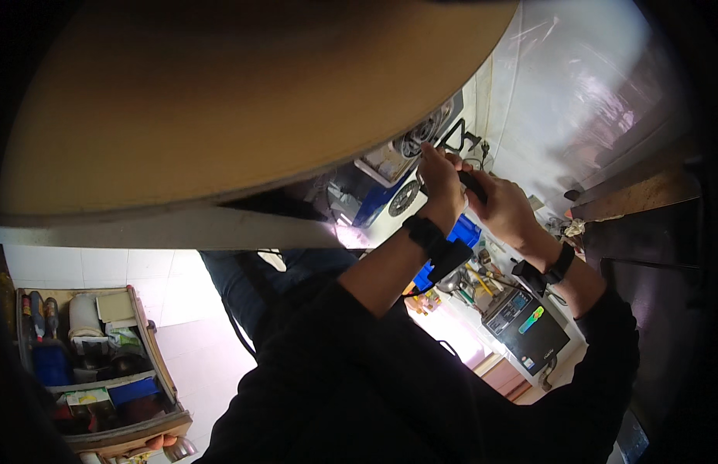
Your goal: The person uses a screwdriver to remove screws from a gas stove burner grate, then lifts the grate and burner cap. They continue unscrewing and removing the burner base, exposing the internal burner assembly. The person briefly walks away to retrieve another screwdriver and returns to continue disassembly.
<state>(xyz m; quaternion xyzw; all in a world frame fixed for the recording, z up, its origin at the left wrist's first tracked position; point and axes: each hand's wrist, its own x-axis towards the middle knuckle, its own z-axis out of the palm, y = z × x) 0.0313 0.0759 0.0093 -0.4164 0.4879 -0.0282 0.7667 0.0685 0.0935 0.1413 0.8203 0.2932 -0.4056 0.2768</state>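
My two hands are raised close together over the counter, just right of the picture's middle. My left hand (442, 185) is closed, its fingers bent upward near a round metal-ringed burner (421, 138); what it grips, if anything, is hidden. Beside it, my right hand (504, 210) is wrapped round a black handle-like object (473, 186), whose kind I cannot make out. Just beyond my fingertips stands a black angular bracket-like frame (459, 138). A round dark grille (405, 199) lies to the left of my left hand.
A large tan curved panel (243, 100) spans the upper left. Below my hands are a blue bin (466, 230), loose tools (479, 282) and a black appliance (529, 329). An open drawer (162, 363) holds bottles and boxes. A plastic-covered wall (583, 85) rises at right.
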